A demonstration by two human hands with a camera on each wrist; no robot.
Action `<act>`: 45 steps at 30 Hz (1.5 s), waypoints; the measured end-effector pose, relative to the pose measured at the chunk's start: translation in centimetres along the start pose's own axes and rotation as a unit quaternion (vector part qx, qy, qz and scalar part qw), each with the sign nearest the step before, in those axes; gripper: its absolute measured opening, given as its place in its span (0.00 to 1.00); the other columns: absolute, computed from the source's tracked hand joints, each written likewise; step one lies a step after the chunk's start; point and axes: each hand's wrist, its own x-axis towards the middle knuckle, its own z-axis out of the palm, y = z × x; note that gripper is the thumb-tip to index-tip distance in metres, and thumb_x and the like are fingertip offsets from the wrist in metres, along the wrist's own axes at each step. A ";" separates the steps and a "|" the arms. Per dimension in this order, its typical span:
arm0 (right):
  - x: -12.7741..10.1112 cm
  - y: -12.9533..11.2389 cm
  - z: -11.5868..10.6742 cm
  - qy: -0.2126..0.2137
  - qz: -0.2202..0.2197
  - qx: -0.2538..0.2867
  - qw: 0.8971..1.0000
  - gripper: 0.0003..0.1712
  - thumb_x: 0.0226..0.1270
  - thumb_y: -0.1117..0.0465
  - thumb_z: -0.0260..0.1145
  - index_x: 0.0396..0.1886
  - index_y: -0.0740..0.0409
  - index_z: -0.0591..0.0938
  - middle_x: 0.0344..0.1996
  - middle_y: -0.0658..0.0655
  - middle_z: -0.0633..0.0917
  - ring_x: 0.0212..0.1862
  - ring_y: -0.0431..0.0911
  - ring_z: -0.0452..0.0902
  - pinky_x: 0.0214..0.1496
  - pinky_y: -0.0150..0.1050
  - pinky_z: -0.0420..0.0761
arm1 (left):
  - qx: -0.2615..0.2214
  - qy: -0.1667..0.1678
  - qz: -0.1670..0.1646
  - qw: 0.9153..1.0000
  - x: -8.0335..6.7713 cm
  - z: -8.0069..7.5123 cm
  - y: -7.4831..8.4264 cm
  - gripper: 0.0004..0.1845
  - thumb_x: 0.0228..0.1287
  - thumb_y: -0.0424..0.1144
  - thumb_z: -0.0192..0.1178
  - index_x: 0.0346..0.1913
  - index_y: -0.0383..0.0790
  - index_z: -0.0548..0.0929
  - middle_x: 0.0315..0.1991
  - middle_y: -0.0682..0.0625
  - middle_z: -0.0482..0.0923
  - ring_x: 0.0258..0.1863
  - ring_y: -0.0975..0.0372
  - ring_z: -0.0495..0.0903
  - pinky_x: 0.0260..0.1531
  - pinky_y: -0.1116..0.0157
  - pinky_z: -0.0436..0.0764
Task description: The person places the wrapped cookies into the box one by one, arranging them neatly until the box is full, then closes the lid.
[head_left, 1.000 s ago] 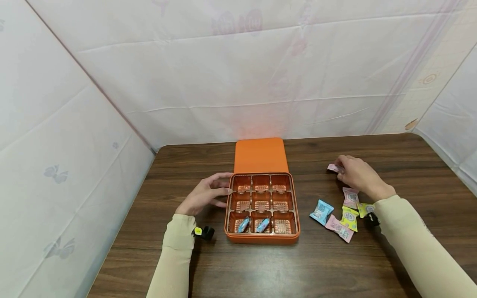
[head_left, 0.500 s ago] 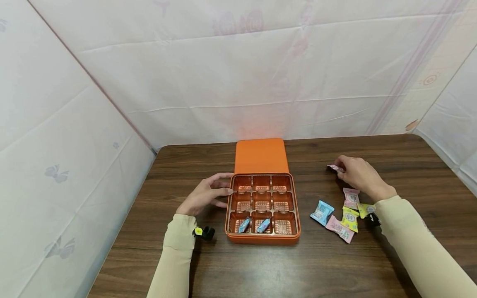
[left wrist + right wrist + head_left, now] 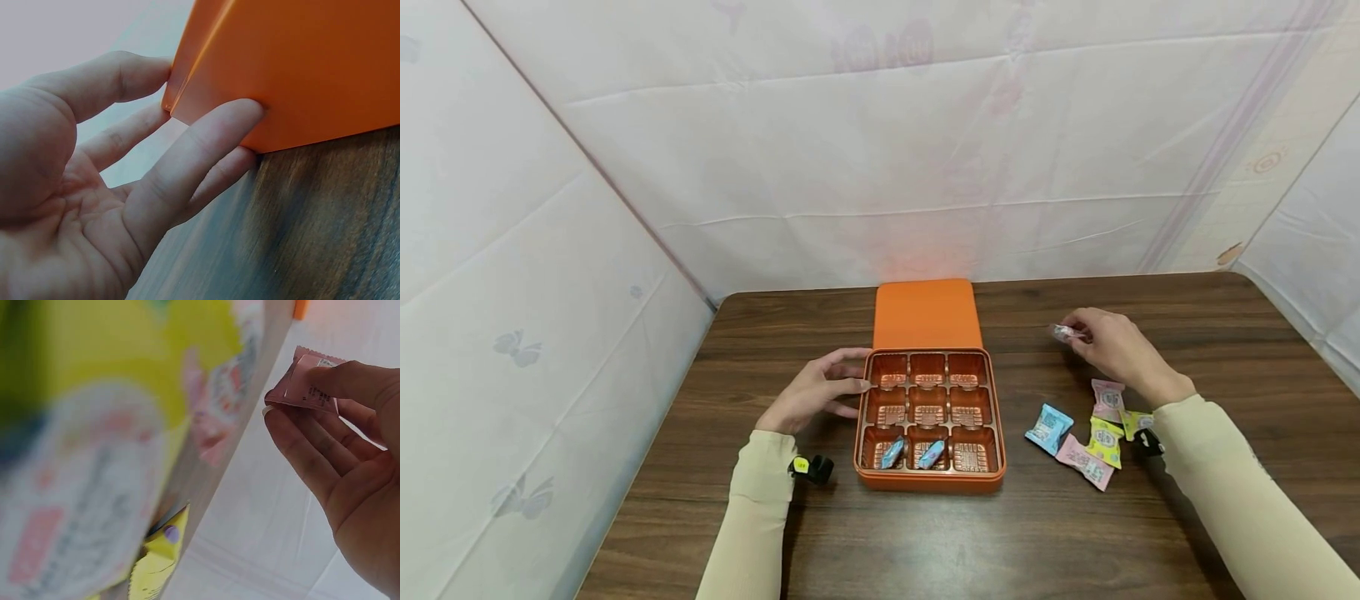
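My right hand pinches a small pink wrapped candy between thumb and fingers, just over the table at the right. Spread fingers of my left hand touch the left side of an orange box; in the left wrist view their tips lie against its orange wall. The box has a copper-coloured tray with several square compartments. One blue candy lies in the front left compartment and another blue candy in the front middle one.
Between the box and my right forearm lie a blue candy, two pink candies, the nearer pink candy in front, and a yellow candy beside another partly covered yellow one. An orange lid is behind the box, near the white curtain.
My right hand has shifted slightly left, and the pink candy has turned in its fingers. My left hand stays at the box.
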 end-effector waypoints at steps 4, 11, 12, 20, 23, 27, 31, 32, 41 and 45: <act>0.1 -0.7 -0.1 0.022 -0.018 0.002 1.000 0.11 0.71 0.71 0.72 0.50 0.68 0.86 0.42 0.64 0.89 0.41 0.57 0.85 0.44 0.60 0.85 | 0.001 0.000 0.000 1.000 0.0 0.1 0.1 0.31 0.77 0.29 0.64 0.79 0.41 0.71 0.66 0.32 0.75 0.55 0.49 0.85 0.45 0.48 0.91; 0.5 -2.2 -0.6 0.033 -0.031 0.017 0.999 0.10 0.71 0.70 0.72 0.50 0.64 0.87 0.42 0.61 0.89 0.40 0.55 0.86 0.41 0.58 0.86 | 0.004 0.001 0.000 1.000 0.0 0.2 0.2 0.31 0.77 0.29 0.64 0.79 0.41 0.71 0.66 0.32 0.75 0.55 0.50 0.84 0.45 0.48 0.91; 0.6 -2.3 -0.6 0.033 -0.033 0.021 0.999 0.10 0.71 0.71 0.72 0.50 0.65 0.87 0.42 0.62 0.89 0.40 0.55 0.86 0.41 0.58 0.86 | 0.005 0.001 0.000 1.000 0.0 0.2 0.2 0.31 0.77 0.29 0.64 0.79 0.41 0.71 0.66 0.32 0.75 0.56 0.50 0.84 0.45 0.48 0.91; 1.2 -3.5 -0.7 0.032 -0.043 0.049 0.997 0.09 0.70 0.71 0.74 0.47 0.65 0.86 0.40 0.61 0.89 0.40 0.56 0.88 0.41 0.57 0.88 | 0.006 0.004 -0.002 1.000 -0.1 0.1 0.3 0.31 0.77 0.29 0.64 0.79 0.41 0.71 0.66 0.32 0.75 0.55 0.50 0.84 0.44 0.48 0.91; 1.3 -3.9 -0.8 0.032 -0.048 0.052 0.997 0.09 0.69 0.71 0.75 0.47 0.63 0.86 0.40 0.59 0.89 0.40 0.55 0.88 0.40 0.56 0.88 | 0.007 0.005 -0.004 1.000 -0.1 0.1 0.3 0.31 0.77 0.29 0.64 0.79 0.42 0.71 0.66 0.32 0.75 0.55 0.50 0.84 0.44 0.49 0.91; 1.5 -4.4 -0.8 0.035 -0.057 0.054 0.996 0.09 0.69 0.71 0.75 0.46 0.62 0.87 0.40 0.58 0.89 0.39 0.53 0.87 0.41 0.54 0.88 | 0.007 0.005 -0.006 1.000 -0.2 0.1 0.3 0.30 0.77 0.30 0.63 0.79 0.42 0.71 0.65 0.32 0.75 0.54 0.50 0.84 0.44 0.48 0.91; 1.7 -5.1 -0.9 0.033 -0.066 0.063 0.995 0.09 0.70 0.71 0.75 0.47 0.61 0.87 0.40 0.58 0.89 0.39 0.52 0.87 0.41 0.54 0.88 | 0.008 0.004 -0.005 1.000 -0.2 0.1 0.3 0.30 0.77 0.30 0.63 0.79 0.42 0.71 0.65 0.32 0.75 0.54 0.50 0.84 0.44 0.48 0.91; 1.7 -5.3 -0.9 0.032 -0.068 0.066 0.995 0.08 0.70 0.70 0.75 0.47 0.61 0.87 0.40 0.58 0.89 0.40 0.52 0.87 0.41 0.54 0.88 | 0.008 0.003 -0.005 1.000 -0.2 0.1 0.3 0.30 0.78 0.30 0.63 0.79 0.42 0.71 0.65 0.32 0.75 0.55 0.50 0.84 0.44 0.48 0.91; 2.0 -6.7 -1.1 0.034 -0.091 0.092 0.991 0.08 0.70 0.71 0.74 0.46 0.61 0.87 0.41 0.57 0.89 0.40 0.52 0.87 0.43 0.55 0.88 | 0.006 0.002 -0.002 1.000 -0.3 0.1 0.3 0.30 0.77 0.31 0.64 0.79 0.42 0.71 0.66 0.32 0.75 0.55 0.47 0.85 0.45 0.48 0.91; 2.2 -7.2 -1.0 0.030 -0.099 0.098 0.990 0.09 0.70 0.72 0.74 0.47 0.62 0.87 0.41 0.58 0.89 0.41 0.52 0.87 0.43 0.55 0.89 | 0.009 0.001 -0.001 1.000 -0.2 0.1 0.4 0.30 0.77 0.31 0.64 0.78 0.42 0.72 0.65 0.32 0.75 0.55 0.47 0.85 0.45 0.48 0.91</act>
